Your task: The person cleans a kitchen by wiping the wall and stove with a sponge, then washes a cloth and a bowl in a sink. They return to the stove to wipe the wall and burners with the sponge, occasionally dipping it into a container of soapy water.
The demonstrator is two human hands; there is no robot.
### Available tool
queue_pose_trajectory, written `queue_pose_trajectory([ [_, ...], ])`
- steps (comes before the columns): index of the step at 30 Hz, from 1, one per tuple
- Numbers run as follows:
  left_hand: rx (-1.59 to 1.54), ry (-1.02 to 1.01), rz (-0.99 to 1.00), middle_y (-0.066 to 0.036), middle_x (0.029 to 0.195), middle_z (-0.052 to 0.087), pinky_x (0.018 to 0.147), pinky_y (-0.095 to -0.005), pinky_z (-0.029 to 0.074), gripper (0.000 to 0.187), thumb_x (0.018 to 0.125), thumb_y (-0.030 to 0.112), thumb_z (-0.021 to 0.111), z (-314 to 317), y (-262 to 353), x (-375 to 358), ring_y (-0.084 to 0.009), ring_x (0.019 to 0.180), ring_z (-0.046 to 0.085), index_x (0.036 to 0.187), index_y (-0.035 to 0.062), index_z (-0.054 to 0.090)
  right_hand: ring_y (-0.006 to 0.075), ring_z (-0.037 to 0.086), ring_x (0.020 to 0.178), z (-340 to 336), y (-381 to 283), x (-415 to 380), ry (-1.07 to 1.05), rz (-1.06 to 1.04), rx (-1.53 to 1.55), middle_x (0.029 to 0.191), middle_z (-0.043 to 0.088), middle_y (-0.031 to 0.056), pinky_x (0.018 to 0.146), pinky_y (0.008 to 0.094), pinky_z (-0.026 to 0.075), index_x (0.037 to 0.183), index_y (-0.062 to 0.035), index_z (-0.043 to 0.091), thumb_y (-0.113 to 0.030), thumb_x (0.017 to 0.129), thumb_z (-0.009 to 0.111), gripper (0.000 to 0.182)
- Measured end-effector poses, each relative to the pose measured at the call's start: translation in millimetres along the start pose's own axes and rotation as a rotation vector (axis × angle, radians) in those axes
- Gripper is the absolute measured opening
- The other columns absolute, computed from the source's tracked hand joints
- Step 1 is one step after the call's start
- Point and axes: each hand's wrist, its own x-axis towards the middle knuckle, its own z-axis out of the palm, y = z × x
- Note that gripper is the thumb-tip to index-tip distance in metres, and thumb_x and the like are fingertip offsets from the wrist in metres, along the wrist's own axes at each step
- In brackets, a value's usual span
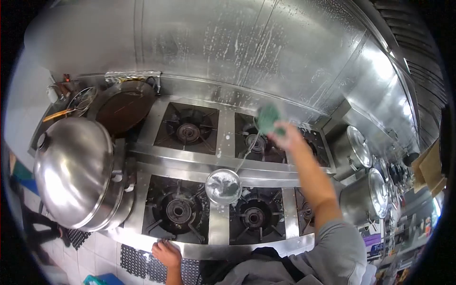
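Note:
My right hand [283, 136] reaches over the back burners, its fingers closed on a green scouring pad [268, 118]. Both are smeared by motion, close to the foot of the steel wall panel [237, 47], which is streaked with suds. Below them, a ladle [223, 186] with foamy liquid in its bowl rests on the steel strip between the front burners, its long handle slanting up to the back right. My left hand [167, 253] lies at the stove's front edge [190, 248], fingers loosely bent and holding nothing.
A large domed steel pot [76, 171] stands at the left, with a dark wok [124, 109] and a wire strainer [84, 100] behind it. Lidded stockpots [356, 194] line the right side. Black perforated mats [142, 263] cover part of the tiled floor.

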Motion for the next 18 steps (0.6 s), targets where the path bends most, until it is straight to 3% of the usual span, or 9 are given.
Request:
queue_pose_trajectory([
  [1,0.02,0.006,-0.005,-0.022,0.098,0.051,0.077,-0.0497,0.037,0.023,0.086,0.02,0.056,2.6,-1.6,-1.1,-0.0407,0.091,0.049,0.098,0.0001,0.054,0.0342,0.058,0.108,-30.4,14.0,44.4,0.033,0.099,0.231,0.119,0.056,0.018,0.092,0.044,0.052,0.106,-0.0039,0.058,-0.014,0.08,0.069,0.03],
  [2,0.039,0.017,-0.014,-0.022,0.098,0.051,0.076,-0.0498,0.037,0.023,0.086,0.02,0.055,6.5,-1.0,0.3,-0.041,0.091,0.049,0.098,0.0001,0.054,0.0357,0.059,0.104,-63.1,24.3,94.7,0.125,0.393,1.117,0.115,0.054,0.0183,0.09,0.0445,0.054,0.106,-0.0014,0.056,-0.01,0.081,0.065,0.028],
  [3,0.043,0.017,-0.014,-0.022,0.098,0.051,0.075,-0.05,0.037,0.022,0.087,0.019,0.055,6.1,0.7,2.5,-0.041,0.09,0.049,0.097,0.0002,0.054,0.0371,0.06,0.1,-104.4,26.5,139.4,0.25,0.447,1.376,0.112,0.053,0.0186,0.088,0.0449,0.056,0.106,0.001,0.053,-0.005,0.082,0.061,0.026],
  [4,0.047,0.02,-0.018,-0.022,0.097,0.051,0.074,-0.0502,0.037,0.021,0.087,0.019,0.054,6.3,2.2,4.6,-0.0411,0.09,0.049,0.097,0.0004,0.054,0.0338,0.062,0.097,-137.1,53.2,191.7,0.276,0.385,1.27,0.107,0.056,0.0179,0.086,0.0419,0.057,0.103,0.0006,0.057,-0.009,0.083,0.062,0.023],
  [7,0.13,0.005,-0.043,-0.022,0.098,0.05,0.074,-0.0499,0.037,0.029,0.089,0.023,0.051,12.7,7.0,7.0,-0.0408,0.088,0.049,0.105,-0.0015,0.055,0.0185,0.062,0.082,-240.5,41.0,317.6,0.475,-0.001,-0.12,0.104,0.065,0.0095,0.072,0.0317,0.051,0.116,-0.0023,0.062,-0.029,0.082,0.064,0.044],
  [10,0.185,0.046,0.025,-0.015,0.081,0.057,0.064,-0.0467,0.044,0.018,0.09,0.022,0.054,-9.4,40.7,42.6,-0.0341,0.071,0.056,0.089,0.0082,0.065,0.0282,0.061,0.096,-257.3,33.4,419.3,0.735,-0.15,-0.378,0.117,0.061,0.0144,0.086,0.0392,0.049,0.125,-0.005,0.057,-0.019,0.082,0.058,0.045],
  [13,0.268,0.136,0.187,-0.013,0.074,0.053,0.051,-0.0424,0.04,0.017,0.089,0.015,0.053,-2.4,52.4,63.3,-0.0307,0.061,0.05,0.08,0.0055,0.064,0.038,0.059,0.103,-168.0,46.4,478.7,0.949,-0.183,-0.333,0.126,0.055,0.0214,0.092,0.0435,0.047,0.13,-0.0022,0.052,-0.013,0.084,0.053,0.047],
  [15,0.34,0.095,0.274,-0.013,0.071,0.049,0.049,-0.0412,0.039,0.019,0.09,0.012,0.051,9.1,41.9,60.8,-0.0293,0.06,0.049,0.076,0.0035,0.062,0.0444,0.057,0.107,-55.0,71.9,502.6,1.051,-0.391,-0.215,0.132,0.051,0.026,0.095,0.0463,0.046,0.133,-0.0004,0.048,-0.008,0.084,0.049,0.049],
  [18,0.45,0.053,0.334,-0.014,0.071,0.049,0.051,-0.0423,0.04,0.019,0.09,0.011,0.051,15.5,36.7,57.1,-0.0299,0.061,0.049,0.075,0.0021,0.059,0.0262,0.044,0.132,87.4,76.2,460.8,0.682,-0.78,-0.664,0.137,0.054,0.0085,0.113,0.0467,0.029,0.134,-0.0162,0.054,-0.017,0.084,0.054,0.05],
])
